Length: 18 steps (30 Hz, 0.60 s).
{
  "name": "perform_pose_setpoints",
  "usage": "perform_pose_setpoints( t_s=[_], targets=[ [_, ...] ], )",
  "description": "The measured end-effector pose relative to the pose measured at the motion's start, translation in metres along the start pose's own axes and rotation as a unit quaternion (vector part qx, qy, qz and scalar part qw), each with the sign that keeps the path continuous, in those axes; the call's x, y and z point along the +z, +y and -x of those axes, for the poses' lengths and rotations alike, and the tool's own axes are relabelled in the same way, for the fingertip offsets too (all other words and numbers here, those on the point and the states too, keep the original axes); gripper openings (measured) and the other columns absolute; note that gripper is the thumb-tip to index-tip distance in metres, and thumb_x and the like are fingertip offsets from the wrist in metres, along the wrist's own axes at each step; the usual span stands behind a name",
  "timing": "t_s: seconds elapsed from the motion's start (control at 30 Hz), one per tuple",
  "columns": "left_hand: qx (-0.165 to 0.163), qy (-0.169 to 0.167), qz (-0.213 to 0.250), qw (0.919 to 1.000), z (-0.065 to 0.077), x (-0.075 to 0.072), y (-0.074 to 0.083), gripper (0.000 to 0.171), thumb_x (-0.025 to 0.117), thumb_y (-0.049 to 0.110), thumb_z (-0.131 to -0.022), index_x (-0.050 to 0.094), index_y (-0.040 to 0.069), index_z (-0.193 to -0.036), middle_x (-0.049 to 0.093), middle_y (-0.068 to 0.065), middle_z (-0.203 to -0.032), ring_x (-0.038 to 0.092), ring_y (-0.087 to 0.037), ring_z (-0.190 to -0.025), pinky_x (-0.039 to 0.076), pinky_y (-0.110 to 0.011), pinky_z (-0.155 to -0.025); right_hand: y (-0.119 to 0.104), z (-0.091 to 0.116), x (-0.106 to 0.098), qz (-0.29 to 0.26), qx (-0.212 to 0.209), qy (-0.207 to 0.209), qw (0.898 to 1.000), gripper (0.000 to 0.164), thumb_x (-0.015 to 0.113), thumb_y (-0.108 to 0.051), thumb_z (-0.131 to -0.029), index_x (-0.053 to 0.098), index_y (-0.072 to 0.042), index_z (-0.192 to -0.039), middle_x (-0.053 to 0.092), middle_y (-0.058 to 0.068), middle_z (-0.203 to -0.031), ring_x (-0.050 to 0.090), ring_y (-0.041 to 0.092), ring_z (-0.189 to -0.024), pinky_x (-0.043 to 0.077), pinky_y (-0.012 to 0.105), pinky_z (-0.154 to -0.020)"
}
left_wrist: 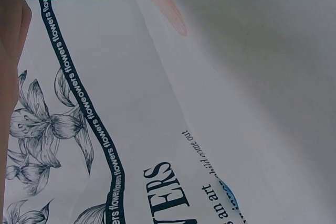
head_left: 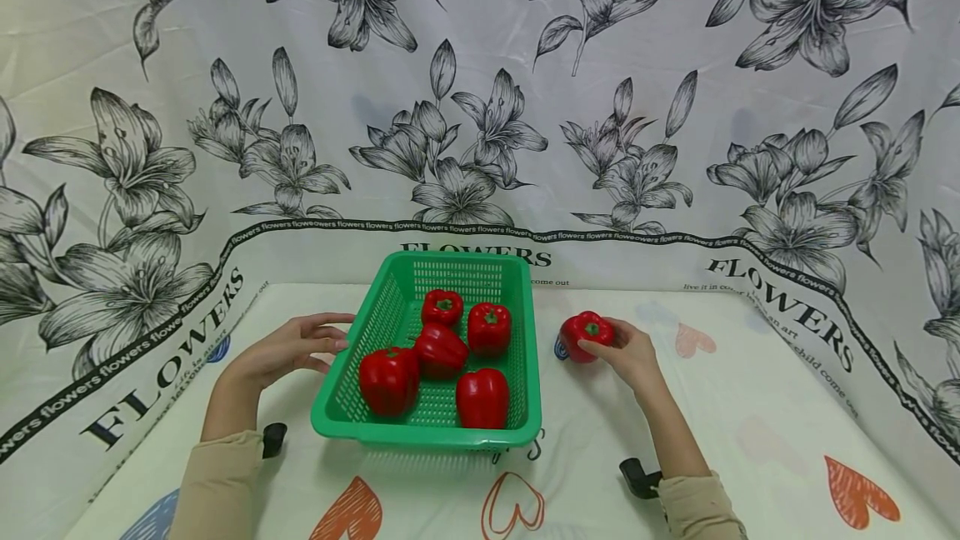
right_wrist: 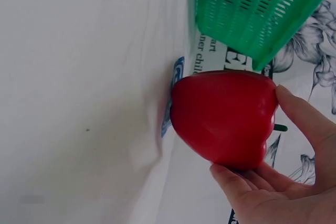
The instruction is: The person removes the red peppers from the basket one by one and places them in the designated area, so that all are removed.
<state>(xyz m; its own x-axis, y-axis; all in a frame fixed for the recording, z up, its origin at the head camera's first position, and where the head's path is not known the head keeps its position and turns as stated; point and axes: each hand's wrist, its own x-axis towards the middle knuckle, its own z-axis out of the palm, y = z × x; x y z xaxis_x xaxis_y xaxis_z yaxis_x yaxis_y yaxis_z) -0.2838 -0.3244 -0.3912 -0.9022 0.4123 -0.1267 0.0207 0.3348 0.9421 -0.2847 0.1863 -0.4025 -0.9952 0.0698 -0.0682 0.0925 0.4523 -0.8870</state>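
Backdrop (head_left: 547, 208): white, printed with black flowers (head_left: 459, 194).
Table (head_left: 585, 450): pale, heart-printed, far edge behind the basket (head_left: 450, 437).
Basket: green, five red peppers (head_left: 441, 350) inside.
Left hand (head_left: 296, 345): fingers loosely extended at the left rim; touch unclear.
Right hand (head_left: 628, 350): thumb and fingers pinching another pepper (head_left: 575, 335).
Gap: table showing between basket's right side and that pepper.

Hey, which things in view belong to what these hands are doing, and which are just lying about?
Part of the job:
right hand
red pepper it holds
left hand, beside the green basket
five red peppers in the basket

Just there:
flower-print backdrop
heart-print cloth underneath
black item at each wrist
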Motion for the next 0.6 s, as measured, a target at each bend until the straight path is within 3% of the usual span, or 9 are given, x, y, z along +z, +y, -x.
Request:
perform_pose_setpoints(
  t_s=[0.6],
  targets=[
    [0.001,0.002,-0.002,1.0,-0.0004,-0.0001,-0.0007,0.06,0.058,0.014,-0.097,0.032,0.0,-0.149,0.066,0.0,-0.112,0.068,-0.013,-0.097,0.06,-0.039,-0.079,0.0031,-0.0004,-0.0022,0.016,0.003,0.0,1.0,0.07,0.069,-0.025,-0.09,0.038,0.002,-0.146,0.04,0.027,-0.149,0.039,0.044,-0.138,0.041,0.053,-0.108]
  ],
)
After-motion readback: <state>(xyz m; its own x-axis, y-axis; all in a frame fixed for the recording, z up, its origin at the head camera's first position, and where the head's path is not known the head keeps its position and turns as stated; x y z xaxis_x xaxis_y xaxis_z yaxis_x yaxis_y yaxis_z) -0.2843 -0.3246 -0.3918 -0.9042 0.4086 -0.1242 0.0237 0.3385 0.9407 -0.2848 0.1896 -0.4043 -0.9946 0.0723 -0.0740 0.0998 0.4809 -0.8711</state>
